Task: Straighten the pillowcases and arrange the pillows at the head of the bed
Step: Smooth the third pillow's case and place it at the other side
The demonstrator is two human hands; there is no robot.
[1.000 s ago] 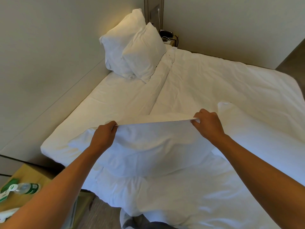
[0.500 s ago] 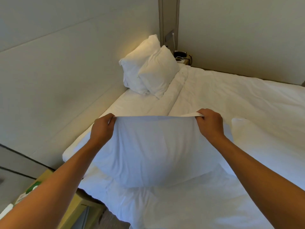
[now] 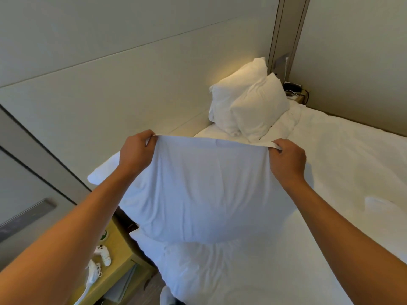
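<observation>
My left hand is pinching the left top corner of the pillowcase, fingers clenched on the hem; the pillow inside is hanging in the air over the near end of the bed. It is looking soft, light and saggy, so the corners are the best holds. My right hand is gripping the right corner. 2 pillows are leaning against the headboard.

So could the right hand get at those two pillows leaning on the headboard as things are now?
Probably not yet. The right hand is shut on a top corner of the held pillow, and the two pillows sit well beyond it. Nothing blocks the way across the bed; the hand is simply busy.
</observation>
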